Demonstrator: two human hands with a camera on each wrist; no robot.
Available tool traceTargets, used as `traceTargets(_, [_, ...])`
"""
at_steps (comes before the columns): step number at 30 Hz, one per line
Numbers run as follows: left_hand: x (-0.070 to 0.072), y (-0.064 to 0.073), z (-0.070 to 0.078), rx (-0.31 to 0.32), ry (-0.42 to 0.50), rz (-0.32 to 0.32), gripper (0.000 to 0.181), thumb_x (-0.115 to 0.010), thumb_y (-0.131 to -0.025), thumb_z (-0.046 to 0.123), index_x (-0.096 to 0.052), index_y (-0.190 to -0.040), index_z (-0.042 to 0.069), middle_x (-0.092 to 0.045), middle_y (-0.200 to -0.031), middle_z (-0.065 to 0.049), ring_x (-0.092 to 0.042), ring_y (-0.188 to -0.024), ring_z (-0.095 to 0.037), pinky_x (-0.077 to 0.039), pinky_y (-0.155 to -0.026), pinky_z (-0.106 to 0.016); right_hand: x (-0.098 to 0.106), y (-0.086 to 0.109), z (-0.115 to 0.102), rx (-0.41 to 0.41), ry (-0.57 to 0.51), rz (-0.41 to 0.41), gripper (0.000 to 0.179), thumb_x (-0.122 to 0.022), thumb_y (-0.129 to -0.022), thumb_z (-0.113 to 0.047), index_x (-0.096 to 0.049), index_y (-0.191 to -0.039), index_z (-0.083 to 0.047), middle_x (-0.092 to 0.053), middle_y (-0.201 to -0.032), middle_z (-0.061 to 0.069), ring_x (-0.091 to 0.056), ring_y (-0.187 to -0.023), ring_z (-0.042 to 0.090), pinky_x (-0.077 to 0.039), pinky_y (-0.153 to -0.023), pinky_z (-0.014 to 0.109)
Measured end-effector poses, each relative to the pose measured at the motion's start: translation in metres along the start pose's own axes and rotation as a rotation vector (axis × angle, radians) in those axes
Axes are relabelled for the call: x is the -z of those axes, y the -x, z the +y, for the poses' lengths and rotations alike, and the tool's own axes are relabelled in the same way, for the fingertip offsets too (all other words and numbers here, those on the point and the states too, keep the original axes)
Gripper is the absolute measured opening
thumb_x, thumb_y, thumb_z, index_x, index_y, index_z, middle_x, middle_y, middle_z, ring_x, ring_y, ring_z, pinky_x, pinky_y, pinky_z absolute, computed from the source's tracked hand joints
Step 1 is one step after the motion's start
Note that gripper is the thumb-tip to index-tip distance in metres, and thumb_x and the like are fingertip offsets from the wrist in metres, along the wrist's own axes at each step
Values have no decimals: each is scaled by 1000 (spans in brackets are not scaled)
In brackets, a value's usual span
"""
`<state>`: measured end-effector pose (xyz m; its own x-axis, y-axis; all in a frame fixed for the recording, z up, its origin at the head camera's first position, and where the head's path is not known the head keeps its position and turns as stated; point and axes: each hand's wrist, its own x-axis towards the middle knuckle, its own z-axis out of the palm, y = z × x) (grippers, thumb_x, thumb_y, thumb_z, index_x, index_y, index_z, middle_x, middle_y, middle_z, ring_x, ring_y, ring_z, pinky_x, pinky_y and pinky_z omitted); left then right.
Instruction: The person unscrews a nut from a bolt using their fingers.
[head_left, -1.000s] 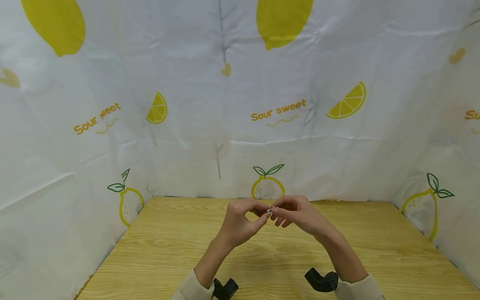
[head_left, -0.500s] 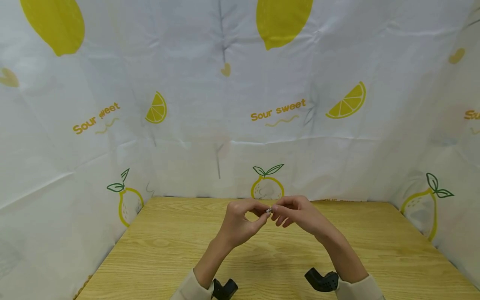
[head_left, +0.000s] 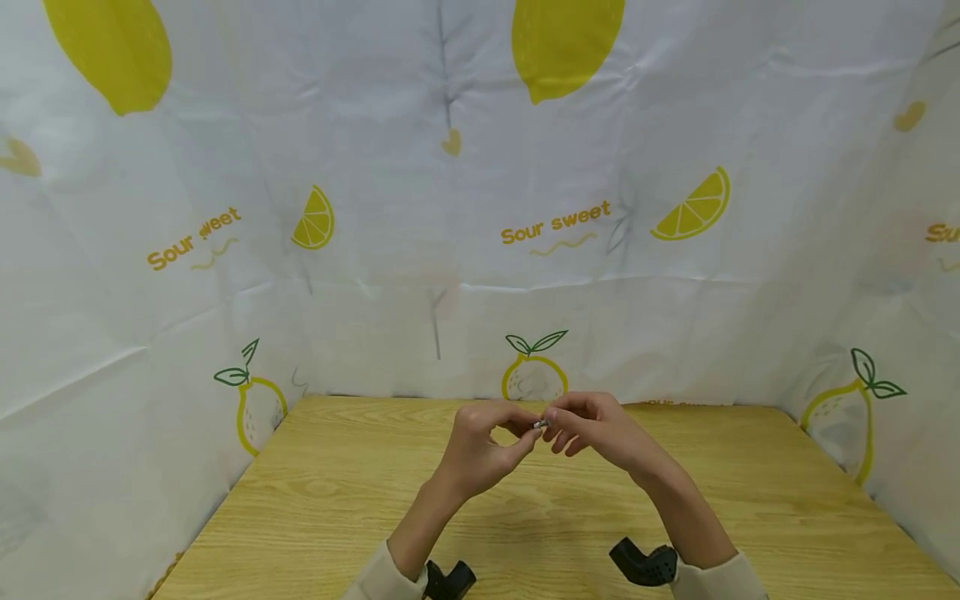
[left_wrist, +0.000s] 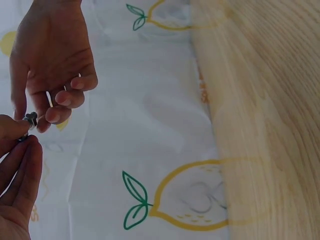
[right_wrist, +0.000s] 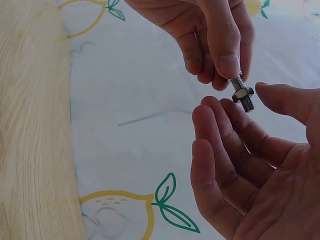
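My left hand (head_left: 480,450) pinches a small silver bolt (right_wrist: 237,84) between thumb and fingers, near one end. A metal nut (right_wrist: 243,94) sits partway along the bolt's thread, and the threaded tip shows beyond it. My right hand (head_left: 600,429) is held close on the other side. In the right wrist view its thumb (right_wrist: 280,97) and fingertips (right_wrist: 227,106) stand on either side of the nut, with narrow gaps. The left wrist view shows the right palm (left_wrist: 55,55) facing the bolt, its fingers loosely bent. The bolt's held end is hidden by the left fingers.
Both hands are above a wood-grain table (head_left: 345,500). A white lemon-print cloth (head_left: 390,250) hangs behind it and at both sides. Black angled devices are worn at the left wrist (head_left: 450,579) and the right wrist (head_left: 643,561).
The right thumb and fingers have shifted slightly away from the left fingertips, and more of the metal bolt shows between the hands. The left hand stays nearly still.
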<state>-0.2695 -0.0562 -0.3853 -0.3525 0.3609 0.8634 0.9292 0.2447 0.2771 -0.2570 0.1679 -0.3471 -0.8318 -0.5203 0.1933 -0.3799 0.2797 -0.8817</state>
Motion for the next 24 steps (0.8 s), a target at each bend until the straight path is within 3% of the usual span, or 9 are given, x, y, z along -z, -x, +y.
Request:
traceTargets(7, [1, 0, 2, -1, -8, -2, 10, -79, -88, 3, -79, -95, 9, -79, -84, -3, -74, -73, -7, -58, -70, -12, 0, 0, 3, -7, 4, 1, 34, -58, -106, -26, -69, -114, 6, -74, -99, 16, -74, -85, 27, -64, -75, 36])
traceTargets(13, [1, 0, 2, 11, 0, -2, 9, -79, -88, 3, -79, -95, 9, -79, -85, -3, -74, -73, -7, -58, -70, -12, -1, -1, 4, 31, 3, 0, 29, -60, -106, -24, -69, -116, 2, -73, -99, 17, -73, -82, 23, -64, -74, 36])
traceTargets(24, [1, 0, 4, 36, -6, -14, 6, -78, -90, 6, -79, -95, 9, -79, -84, -5, -74, -74, -7, -58, -69, -11, 0, 0, 1, 17, 5, -11, 33, -59, -106, -25, -70, -111, 5, -72, -98, 21, -73, -82, 23, -64, -75, 37])
